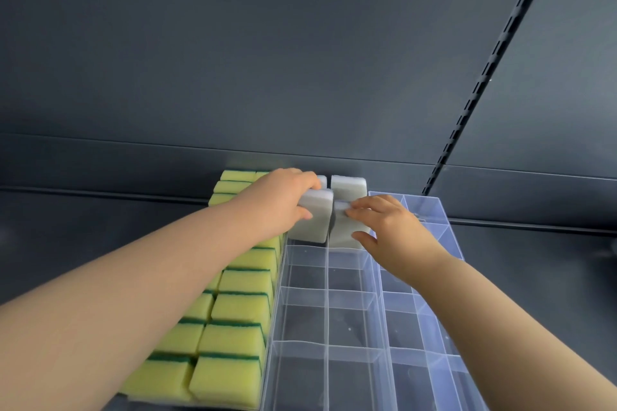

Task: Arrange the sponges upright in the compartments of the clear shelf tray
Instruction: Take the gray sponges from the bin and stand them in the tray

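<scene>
A clear shelf tray (329,314) with two columns of compartments runs away from me on the dark shelf. My left hand (278,203) grips a white sponge (315,220) upright in the left column, second row from the back. My right hand (387,227) holds another white sponge (344,227) upright beside it in the right column. Two more white sponges (349,187) stand behind them in the back row. The compartments nearer to me hold nothing.
A tray full of upright yellow-green sponges (233,310) sits directly left of the clear tray, under my left forearm. A second clear tray (430,233) lies on the right. The dark back wall (300,60) and a slotted upright rail (484,77) close off the shelf.
</scene>
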`<state>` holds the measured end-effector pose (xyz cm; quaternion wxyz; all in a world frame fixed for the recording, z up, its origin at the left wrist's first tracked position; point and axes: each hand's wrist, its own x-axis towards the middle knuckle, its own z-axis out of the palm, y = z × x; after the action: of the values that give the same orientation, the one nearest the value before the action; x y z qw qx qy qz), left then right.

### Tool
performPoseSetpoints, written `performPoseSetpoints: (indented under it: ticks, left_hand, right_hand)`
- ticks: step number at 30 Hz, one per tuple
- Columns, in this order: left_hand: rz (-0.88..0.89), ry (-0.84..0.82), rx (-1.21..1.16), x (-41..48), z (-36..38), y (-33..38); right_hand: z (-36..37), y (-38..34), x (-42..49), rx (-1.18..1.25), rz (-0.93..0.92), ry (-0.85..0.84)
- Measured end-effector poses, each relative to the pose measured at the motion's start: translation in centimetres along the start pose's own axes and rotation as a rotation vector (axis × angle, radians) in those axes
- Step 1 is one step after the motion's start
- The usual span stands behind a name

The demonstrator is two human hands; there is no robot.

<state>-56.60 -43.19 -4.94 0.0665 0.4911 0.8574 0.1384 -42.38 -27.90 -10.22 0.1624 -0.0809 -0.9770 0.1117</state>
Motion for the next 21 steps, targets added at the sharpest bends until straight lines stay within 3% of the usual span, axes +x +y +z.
performPoseSetpoints:
  ticks: [8, 17, 21]
  left_hand:
    - [0.148, 0.019, 0.354, -0.1, 2.7, -0.5]
    - [0.129, 0.086, 0.413, -0.1, 3.8, -0.6]
    - [0.124, 0.115, 0.437, -0.6, 3.7, -0.3]
  right_hand:
    - [0.2, -0.2, 0.0, -0.046, -0.055, 0.058]
    - [0.1, -0.6, -0.3, -0.054, -0.025, 0.035]
    - [-0.6, -0.9, -0.1, -0.009, 0.03, -0.06]
